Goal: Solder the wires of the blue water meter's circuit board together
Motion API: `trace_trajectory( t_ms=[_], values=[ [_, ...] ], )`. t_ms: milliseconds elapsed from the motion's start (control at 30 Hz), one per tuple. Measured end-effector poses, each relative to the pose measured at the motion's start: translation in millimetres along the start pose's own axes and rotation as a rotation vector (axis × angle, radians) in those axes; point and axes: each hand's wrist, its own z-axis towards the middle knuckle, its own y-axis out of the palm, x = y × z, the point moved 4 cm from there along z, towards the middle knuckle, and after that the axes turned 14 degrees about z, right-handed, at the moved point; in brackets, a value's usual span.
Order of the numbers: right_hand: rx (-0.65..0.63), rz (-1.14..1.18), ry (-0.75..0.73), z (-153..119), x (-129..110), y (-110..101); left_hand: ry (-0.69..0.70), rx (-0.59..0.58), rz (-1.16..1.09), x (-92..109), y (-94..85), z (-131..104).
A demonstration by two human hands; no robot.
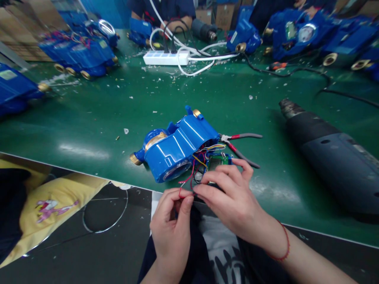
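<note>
Your left hand point(173, 228) pinches a red wire point(180, 192); what your right hand point(235, 197) grips, I cannot tell. The blue meter point(177, 146) lies at eleven o'clock from them.

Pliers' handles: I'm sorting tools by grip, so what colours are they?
The handles are grey, with red nearer the metal end; best in the head view.

The desk point(89, 112) is green. In its middle, the meter point(183, 138) is glossy blue with brass-gold fittings point(136, 159); its wires point(194, 170) are red, yellow, white and black. The pliers point(226, 138) have red-and-grey handles point(247, 135). At right, the heat gun point(334, 154) is slate grey and black. Far off, the power strip point(166, 58) is white. At near left, yellow cloth point(78, 189) bears a pink figure point(49, 209); the near right bracelet point(288, 240) is red.
</note>
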Motion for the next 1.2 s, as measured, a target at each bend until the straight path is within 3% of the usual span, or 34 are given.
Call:
trace_trajectory(
  t_ms=[133,500,667,833,1200],
  values=[
    [-0.029,0.043,-0.028,4.5,-1.6,4.1,-0.039,-0.051,-0.02,0.8,1.4,-0.2],
    [0.102,0.257,0.05,3.3,1.3,1.3,-0.004,-0.034,-0.01,10.1,3.4,-0.2],
    [0.032,0.23,0.044,1.6,6.3,-1.3,-0.028,-0.058,-0.011,6.8,3.8,-2.3],
    [-0.039,0.181,0.031,1.4,8.1,-3.3,-0.111,-0.197,-0.114,6.9,6.4,-1.8],
    [-0.007,0.167,-0.018,-1.8,7.3,0.2,-0.164,-0.23,-0.131,5.3,3.0,6.4]
  ],
)
